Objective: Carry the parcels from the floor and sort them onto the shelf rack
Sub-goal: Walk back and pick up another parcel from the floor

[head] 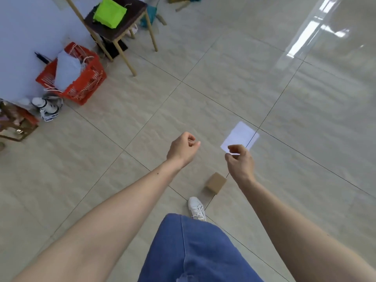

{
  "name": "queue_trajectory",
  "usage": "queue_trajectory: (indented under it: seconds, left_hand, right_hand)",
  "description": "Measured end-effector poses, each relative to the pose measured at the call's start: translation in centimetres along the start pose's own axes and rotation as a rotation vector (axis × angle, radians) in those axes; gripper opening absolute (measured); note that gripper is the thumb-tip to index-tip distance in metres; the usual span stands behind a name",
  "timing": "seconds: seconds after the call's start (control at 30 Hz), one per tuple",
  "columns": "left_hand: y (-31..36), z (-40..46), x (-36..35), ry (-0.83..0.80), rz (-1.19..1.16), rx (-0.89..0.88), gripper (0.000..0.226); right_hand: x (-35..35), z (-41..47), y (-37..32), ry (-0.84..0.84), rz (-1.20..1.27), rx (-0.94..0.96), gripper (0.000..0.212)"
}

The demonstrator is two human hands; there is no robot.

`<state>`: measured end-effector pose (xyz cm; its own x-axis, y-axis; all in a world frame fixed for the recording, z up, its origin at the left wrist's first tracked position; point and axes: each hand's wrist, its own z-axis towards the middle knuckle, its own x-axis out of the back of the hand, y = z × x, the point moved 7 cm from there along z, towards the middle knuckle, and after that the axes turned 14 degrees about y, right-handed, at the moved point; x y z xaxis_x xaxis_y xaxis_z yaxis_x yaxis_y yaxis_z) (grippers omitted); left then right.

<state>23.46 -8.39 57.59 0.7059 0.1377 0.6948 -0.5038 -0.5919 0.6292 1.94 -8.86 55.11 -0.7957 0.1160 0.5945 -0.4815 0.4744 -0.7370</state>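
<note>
Two parcels, a small brown box (216, 182) and a flat white packet (240, 135), remained unlifted below the empty, loosely curled left hand (183, 148) and right hand (240, 161), so stooping was judged necessary.

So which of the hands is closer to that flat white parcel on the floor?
Right. The right hand overlaps the flat white parcel's near edge in the picture; the left hand hangs off to its left, empty.
</note>
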Motion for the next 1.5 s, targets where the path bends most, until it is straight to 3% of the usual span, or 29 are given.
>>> queue_trajectory:
  seconds: [0.27, 0.63, 0.83, 1.17, 1.5]
  left_hand:
    - [-0.8, 4.8, -4.0, -0.117, 0.068, -0.047, 0.031]
    - [-7.2, 6.5, -13.7, -0.295, 0.194, -0.107, 0.033]
    - [-13.5, 8.2, -22.0, -0.353, 0.253, -0.124, 0.036]
    - [-28.2, 11.7, -40.1, -0.496, 0.337, -0.156, 0.055]
    - [-38.9, 17.6, -54.2, -0.702, 0.459, -0.158, 0.097]
  right_hand:
    - [-0.7, 1.3, 3.5, 0.195, 0.041, -0.181, 0.025]
    - [-2.6, -0.4, 15.2, 0.452, 0.210, -0.483, 0.026]
    - [-8.5, 2.0, 24.1, 0.407, 0.132, -0.509, 0.028]
    - [-21.3, 7.1, 42.7, 0.219, 0.063, -0.579, 0.058]
    - [-32.3, 10.9, 56.7, 0.114, 0.050, -0.662, 0.079]
